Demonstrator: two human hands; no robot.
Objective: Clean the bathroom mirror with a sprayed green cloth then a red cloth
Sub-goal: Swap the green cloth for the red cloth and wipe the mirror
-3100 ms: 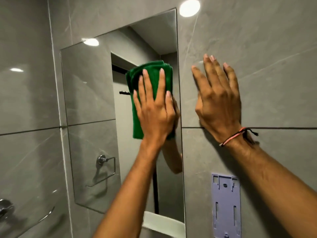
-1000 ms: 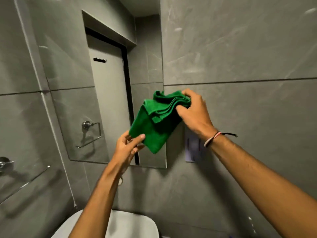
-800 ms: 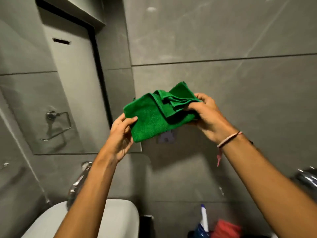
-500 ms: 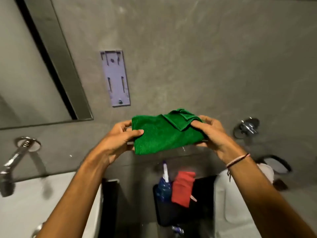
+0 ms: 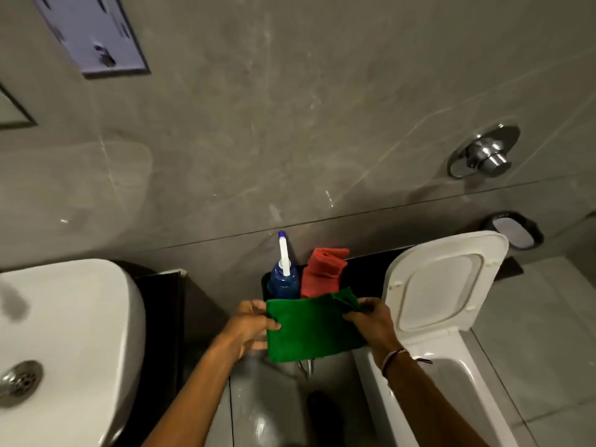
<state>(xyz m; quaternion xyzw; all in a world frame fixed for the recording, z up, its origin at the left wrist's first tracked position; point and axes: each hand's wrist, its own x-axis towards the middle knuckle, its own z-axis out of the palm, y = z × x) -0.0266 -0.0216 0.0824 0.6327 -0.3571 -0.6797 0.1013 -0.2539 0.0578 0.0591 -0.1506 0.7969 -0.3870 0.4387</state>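
Both hands hold the folded green cloth (image 5: 309,329) low, above a black bin (image 5: 267,280) by the wall. My left hand (image 5: 250,329) pinches its left edge and my right hand (image 5: 371,324) grips its right edge. Just behind the cloth stand a blue spray bottle (image 5: 283,279) with a white nozzle and a folded red cloth (image 5: 324,269), both upright in the bin. Only a corner of the mirror (image 5: 11,114) shows at the far left edge.
A white sink (image 5: 71,333) with a metal drain sits at the left. A white toilet (image 5: 442,285) with its lid raised stands at the right. The grey tiled wall carries a chrome flush button (image 5: 485,153) and a lilac bracket (image 5: 93,30).
The green cloth came off the mirror and both hands took it, folding it and lowering it. The view tilted down from the mirror to the bin, sink and toilet.
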